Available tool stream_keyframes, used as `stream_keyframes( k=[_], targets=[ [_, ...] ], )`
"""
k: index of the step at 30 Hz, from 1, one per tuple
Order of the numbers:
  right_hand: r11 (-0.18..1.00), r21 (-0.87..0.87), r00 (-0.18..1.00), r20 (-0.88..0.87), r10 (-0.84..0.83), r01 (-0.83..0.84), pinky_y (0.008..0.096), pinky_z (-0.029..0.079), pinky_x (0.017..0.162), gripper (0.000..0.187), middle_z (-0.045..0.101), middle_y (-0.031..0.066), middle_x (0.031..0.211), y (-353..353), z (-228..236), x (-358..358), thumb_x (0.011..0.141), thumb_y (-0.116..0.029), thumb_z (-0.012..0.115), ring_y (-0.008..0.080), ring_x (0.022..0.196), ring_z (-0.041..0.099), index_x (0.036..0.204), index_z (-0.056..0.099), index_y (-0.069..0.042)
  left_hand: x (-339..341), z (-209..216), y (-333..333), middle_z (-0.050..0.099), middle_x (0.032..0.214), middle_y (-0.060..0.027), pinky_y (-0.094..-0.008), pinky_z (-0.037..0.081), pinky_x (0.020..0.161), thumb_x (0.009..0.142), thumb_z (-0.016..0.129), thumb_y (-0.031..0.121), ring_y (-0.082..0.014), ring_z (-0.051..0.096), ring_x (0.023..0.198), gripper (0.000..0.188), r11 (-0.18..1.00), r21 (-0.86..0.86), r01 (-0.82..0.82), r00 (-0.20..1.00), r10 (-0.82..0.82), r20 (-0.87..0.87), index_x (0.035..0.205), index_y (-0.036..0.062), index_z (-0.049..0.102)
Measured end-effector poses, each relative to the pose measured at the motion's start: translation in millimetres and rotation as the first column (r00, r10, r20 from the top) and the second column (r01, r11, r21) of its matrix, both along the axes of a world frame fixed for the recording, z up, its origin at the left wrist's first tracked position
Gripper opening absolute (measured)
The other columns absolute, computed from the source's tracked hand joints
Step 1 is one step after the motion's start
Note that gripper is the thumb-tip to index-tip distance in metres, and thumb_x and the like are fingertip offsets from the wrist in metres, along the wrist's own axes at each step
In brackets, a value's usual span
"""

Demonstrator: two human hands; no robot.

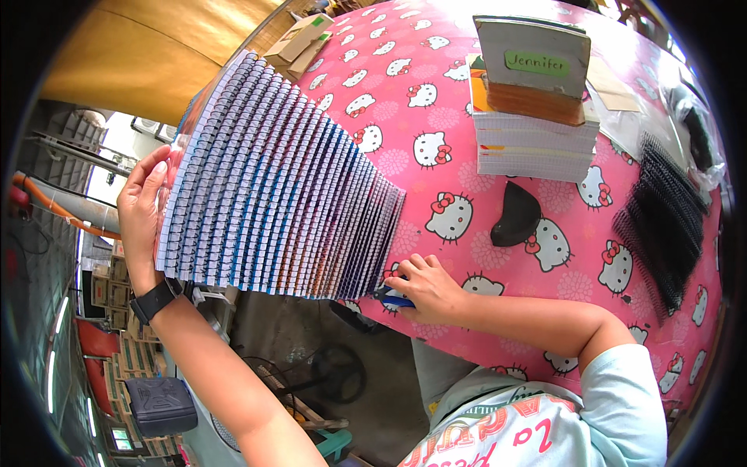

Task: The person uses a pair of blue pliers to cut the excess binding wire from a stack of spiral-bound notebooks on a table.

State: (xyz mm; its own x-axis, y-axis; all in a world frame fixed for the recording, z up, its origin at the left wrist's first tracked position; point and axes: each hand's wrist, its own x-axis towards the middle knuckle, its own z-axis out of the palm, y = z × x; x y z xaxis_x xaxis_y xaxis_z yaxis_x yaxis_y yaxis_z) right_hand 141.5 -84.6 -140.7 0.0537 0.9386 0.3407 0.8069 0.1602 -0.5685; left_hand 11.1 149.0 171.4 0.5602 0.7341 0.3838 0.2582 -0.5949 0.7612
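Note:
A long fanned stack of spiral-bound notebooks (264, 187) leans across the left side of the table, its coil-bound edges facing up. At the stack's outer left end, my left hand (144, 206) grips the last notebooks, fingers bent over their edge; a dark watch is on that wrist. My right hand (426, 289) is closed around a blue-handled hand tool (397, 300) at the stack's near right end. The tool's working end is mostly hidden by the hand and the notebooks, so I cannot make out its exact kind.
A pink cloth with cartoon cats covers the table (443, 117). At the back stands a pile of books (537, 144) with a worn block (537, 66) on top. A black curved object (515, 214) lies before it. Black plastic coils (661, 226) rest at right, small boxes (298, 43) far left.

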Motion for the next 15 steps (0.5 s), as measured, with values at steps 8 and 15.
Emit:
stream_keyframes(
  k=[8, 15],
  targets=[
    [0.998, -0.062, 1.0, 0.0, 0.021, -0.021, 0.0396, 0.042, 0.077, 0.047, 0.056, 0.0084, 0.095, 6, 3, -1, 0.065, -0.025, 0.073, 0.0258, 0.094, 0.051, 0.108, 0.061, -0.011, -1, -1, 1, 0.062, 0.108, -0.0127, -0.023, 0.05, 0.082, 0.094, 0.049, 0.01, -0.0121, 0.06, 0.095, 0.027, 1.0, 0.003, 0.01, 1.0, -0.01, -0.001, 0.116, -0.004, 0.056],
    [0.544, -0.644, 0.712, -0.692, -0.116, -0.538, 0.0344, 0.053, 0.062, 0.041, 0.067, 0.0104, 0.075, 52, 50, 37, 0.079, -0.04, 0.06, 0.0206, 0.063, 0.064, 0.093, 0.068, -0.003, -5, 1, 3, 0.063, 0.106, -0.0118, -0.024, 0.05, 0.08, 0.093, 0.05, 0.011, -0.0121, 0.061, 0.093, 0.027, 0.996, 0.084, -0.031, 0.998, 0.036, -0.061, 0.116, -0.0039, 0.056]
  ],
)
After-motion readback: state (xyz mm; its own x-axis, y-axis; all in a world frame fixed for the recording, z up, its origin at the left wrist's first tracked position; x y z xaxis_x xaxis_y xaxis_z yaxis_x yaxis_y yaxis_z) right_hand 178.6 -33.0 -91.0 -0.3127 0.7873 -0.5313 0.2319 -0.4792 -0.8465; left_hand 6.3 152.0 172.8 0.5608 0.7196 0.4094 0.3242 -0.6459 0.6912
